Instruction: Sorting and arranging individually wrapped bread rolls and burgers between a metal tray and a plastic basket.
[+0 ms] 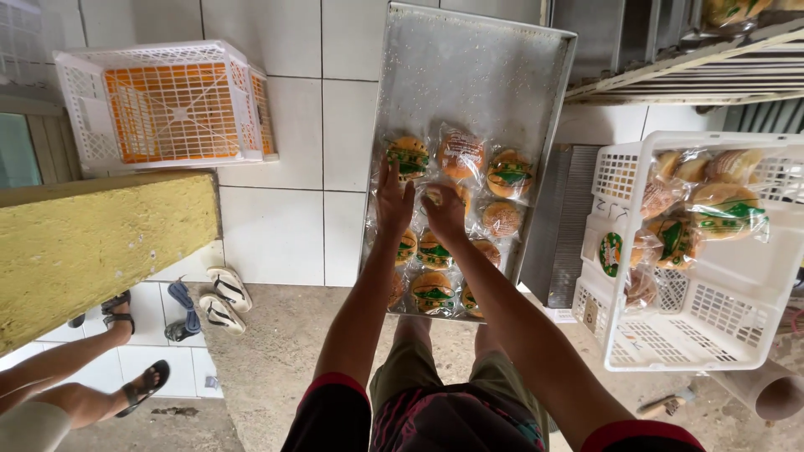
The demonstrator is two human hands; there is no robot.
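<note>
A long metal tray (469, 75) lies in front of me, its near half covered with several round buns in clear wrappers (459, 155). My left hand (394, 201) rests flat on the packets at the tray's left side, fingers spread. My right hand (444, 213) is beside it, fingers curled over a wrapped bun (435, 194) in the middle of the tray. Whether that hand truly grips the packet is hard to tell.
A white plastic crate (712, 335) to the right holds more wrapped buns (720, 209). Another white crate with an orange one inside (167, 105) sits upper left. A yellow ledge (92, 243), sandals (222, 297) and another person's legs (67, 377) are on the left.
</note>
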